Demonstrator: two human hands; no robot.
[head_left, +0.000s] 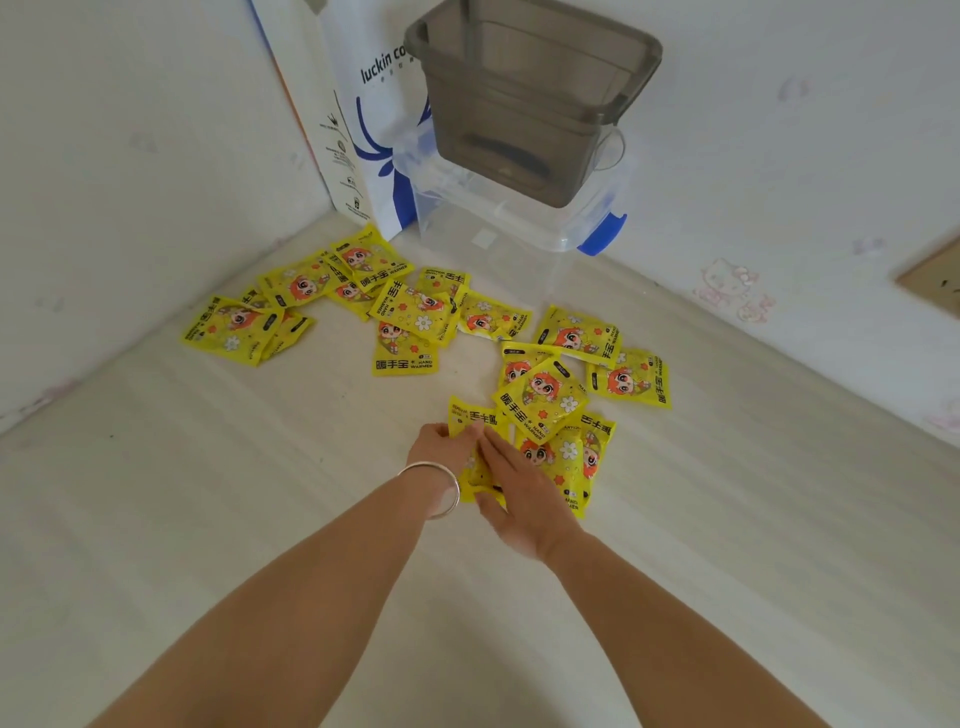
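Both hands meet at frame centre, low over the floor (249, 519).

- Packet (469, 415): yellow hand-warmer sachet, lying flat at centre, upper end free, lower half covered by the hands. Its right edge is tucked against an overlapping stack (545, 400) of like sachets.
- Left hand (441, 448): fingers curled round the packet's left edge, thumb on its top face. Bangle (442, 493) on the wrist.
- Right hand (517, 491): fingers nearly straight and close together, laid across the packet's face, tips pointing up-left towards the left thumb. Thumb lies along the packet's near edge; cannot tell whether it goes under.
- More sachets scattered above: a cluster (395, 306) upper centre-left, two (234, 327) further left by the wall, two (608, 358) at right.
- Top centre, in the corner: grey bin (519, 119) standing on a clear box (519, 234) with a blue latch (605, 236). White paper bag (358, 130) upright just left of them.
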